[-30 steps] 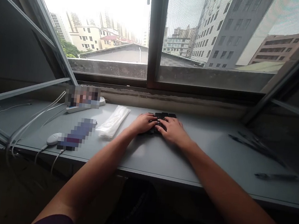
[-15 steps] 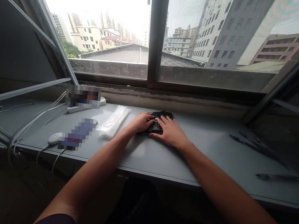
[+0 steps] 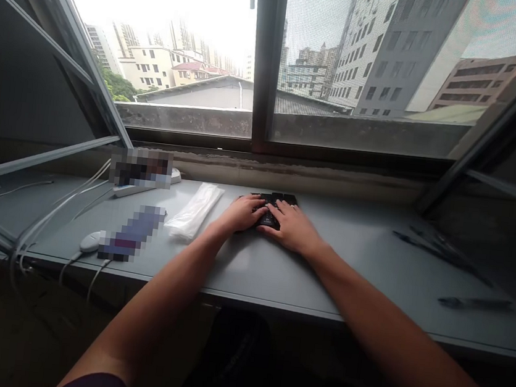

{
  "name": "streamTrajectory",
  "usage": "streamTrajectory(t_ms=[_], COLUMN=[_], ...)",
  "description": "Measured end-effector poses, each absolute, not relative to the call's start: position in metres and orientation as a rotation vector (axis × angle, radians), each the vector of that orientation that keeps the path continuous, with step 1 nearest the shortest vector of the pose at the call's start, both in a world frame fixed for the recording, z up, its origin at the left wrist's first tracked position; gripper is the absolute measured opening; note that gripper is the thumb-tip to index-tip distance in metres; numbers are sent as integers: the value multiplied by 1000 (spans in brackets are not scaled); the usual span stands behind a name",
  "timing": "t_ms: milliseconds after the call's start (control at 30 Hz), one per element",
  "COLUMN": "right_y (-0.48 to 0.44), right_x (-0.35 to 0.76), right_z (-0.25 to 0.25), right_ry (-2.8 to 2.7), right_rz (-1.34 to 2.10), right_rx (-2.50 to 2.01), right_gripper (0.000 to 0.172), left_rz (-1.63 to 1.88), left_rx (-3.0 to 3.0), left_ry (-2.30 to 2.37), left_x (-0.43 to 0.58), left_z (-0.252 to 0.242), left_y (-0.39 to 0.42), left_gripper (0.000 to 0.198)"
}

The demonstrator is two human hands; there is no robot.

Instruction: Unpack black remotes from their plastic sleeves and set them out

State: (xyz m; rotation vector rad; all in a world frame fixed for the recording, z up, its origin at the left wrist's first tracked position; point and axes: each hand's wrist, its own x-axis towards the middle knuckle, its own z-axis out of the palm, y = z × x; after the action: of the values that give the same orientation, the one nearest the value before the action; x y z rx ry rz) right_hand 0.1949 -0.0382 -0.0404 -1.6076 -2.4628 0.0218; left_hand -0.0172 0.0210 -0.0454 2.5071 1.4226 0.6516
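Several black remote controls (image 3: 269, 218) with small buttons lie side by side on the grey desk, close to the window wall. My left hand (image 3: 243, 212) rests over the left ones, fingers stretched out and thumb pointing inward. Over the right ones lies my right hand (image 3: 294, 225), its fingers spread and its thumb near the desk surface. Both hands cover much of the remotes, so only their far ends and a middle strip of buttons show. Left of my left hand is a clear plastic bag bundle (image 3: 194, 211), apart from it.
A white power strip (image 3: 147, 186), partly blurred out, sits at the back left with cables. A blurred-out blue item (image 3: 132, 235) and a white round charger (image 3: 92, 241) lie nearer the edge. Dark cables (image 3: 442, 255) and a dark pen-like object (image 3: 473, 303) lie right.
The far ends of the remotes, uneven and tilted before, now sit in a straighter row. My hands have shifted only slightly over them; the view has moved a little.
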Motion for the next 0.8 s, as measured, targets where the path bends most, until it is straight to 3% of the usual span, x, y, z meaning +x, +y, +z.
streamTrajectory(t_ms=[467, 800], right_y=[-39, -34], right_x=[180, 166], right_z=[-46, -46], right_ry=[-2296, -2226], right_rz=[-59, -148], right_rx=[-1633, -1657], right_gripper=[113, 90], left_rz=[751, 769], left_rx=[2524, 2555], left_ry=[1447, 1452], left_x=[-11, -11], left_z=[-38, -41], left_y=[17, 20], left_gripper=[41, 39])
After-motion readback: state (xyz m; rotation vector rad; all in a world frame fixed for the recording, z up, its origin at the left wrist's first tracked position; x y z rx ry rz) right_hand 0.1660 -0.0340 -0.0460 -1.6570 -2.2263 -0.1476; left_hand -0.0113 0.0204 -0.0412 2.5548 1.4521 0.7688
